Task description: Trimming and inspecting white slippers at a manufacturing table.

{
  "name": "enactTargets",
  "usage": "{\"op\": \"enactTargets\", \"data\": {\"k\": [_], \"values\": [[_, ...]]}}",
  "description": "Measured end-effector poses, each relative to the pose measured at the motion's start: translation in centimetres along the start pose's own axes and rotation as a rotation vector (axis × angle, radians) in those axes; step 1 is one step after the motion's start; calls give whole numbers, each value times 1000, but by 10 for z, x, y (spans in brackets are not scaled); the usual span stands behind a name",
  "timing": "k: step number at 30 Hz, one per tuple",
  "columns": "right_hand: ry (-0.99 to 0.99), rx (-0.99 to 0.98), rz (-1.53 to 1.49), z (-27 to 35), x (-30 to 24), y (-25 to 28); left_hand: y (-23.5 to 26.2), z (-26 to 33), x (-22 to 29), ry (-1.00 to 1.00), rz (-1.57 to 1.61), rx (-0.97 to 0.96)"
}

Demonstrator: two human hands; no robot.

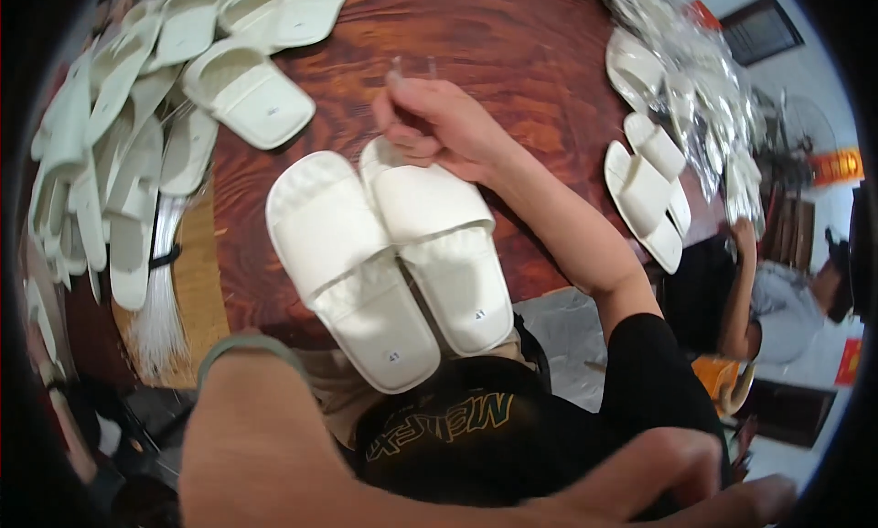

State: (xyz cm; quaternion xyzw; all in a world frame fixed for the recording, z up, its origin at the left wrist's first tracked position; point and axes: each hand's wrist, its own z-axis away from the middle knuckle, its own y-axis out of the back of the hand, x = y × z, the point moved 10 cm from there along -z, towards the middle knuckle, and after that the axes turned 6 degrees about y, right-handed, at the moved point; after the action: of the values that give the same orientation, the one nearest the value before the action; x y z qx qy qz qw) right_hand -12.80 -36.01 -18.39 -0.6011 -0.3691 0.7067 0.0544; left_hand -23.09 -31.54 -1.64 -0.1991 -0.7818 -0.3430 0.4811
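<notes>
Looking down from the head view and pinching a small clear plastic piece (412, 68) tight between thumb and fingertips of the right hand (430, 116), with the other fingers curled in. Holding it up just above the toe ends of the pair of white slippers (393, 253), probably so the little piece stays easy to see and close to the shoes. Keeping that pair side by side and touching in the middle of the dark red wooden table (512, 52), toes away from the body and heels poking over the near edge, likely so both stay together as a match. Reaching the left forearm (256, 418), with a green wristband (249, 343), down past the table edge; cannot tell what the left hand is doing, since it does not show. Off to the left, heaped in a big pile of white slippers (110, 144), with a bundle of thin white strands (163, 290) just beside it, all close enough to grab. Off to the right, stacked up as a heap of clear bags (704, 80) with a bagged pair (645, 194) near it, well apart from the loose pile. Beyond the table's right side, another person (777, 308) sitting low.
</notes>
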Motion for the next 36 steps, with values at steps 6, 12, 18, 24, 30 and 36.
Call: {"op": "enactTargets", "data": {"k": [6, 12, 18, 24, 30, 36], "values": [[583, 28, 909, 34, -66, -19, 30, -30, -37, 19, -405, 239], [181, 19, 655, 36, -39, -10, 14, -24, -166, 340, 147, -179], [110, 210, 383, 41, -36, 30, -1, -31, -167, 264, 227, -151], [199, 379, 343, 43, -46, 44, 46, -24, -191, 398, 458, 244], [63, 428, 787, 55, -51, 49, 81, -16, -186, 345, 667, 439], [208, 391, 434, 51, -50, 31, 54, -20, -190, 309, 589, 303]]}}
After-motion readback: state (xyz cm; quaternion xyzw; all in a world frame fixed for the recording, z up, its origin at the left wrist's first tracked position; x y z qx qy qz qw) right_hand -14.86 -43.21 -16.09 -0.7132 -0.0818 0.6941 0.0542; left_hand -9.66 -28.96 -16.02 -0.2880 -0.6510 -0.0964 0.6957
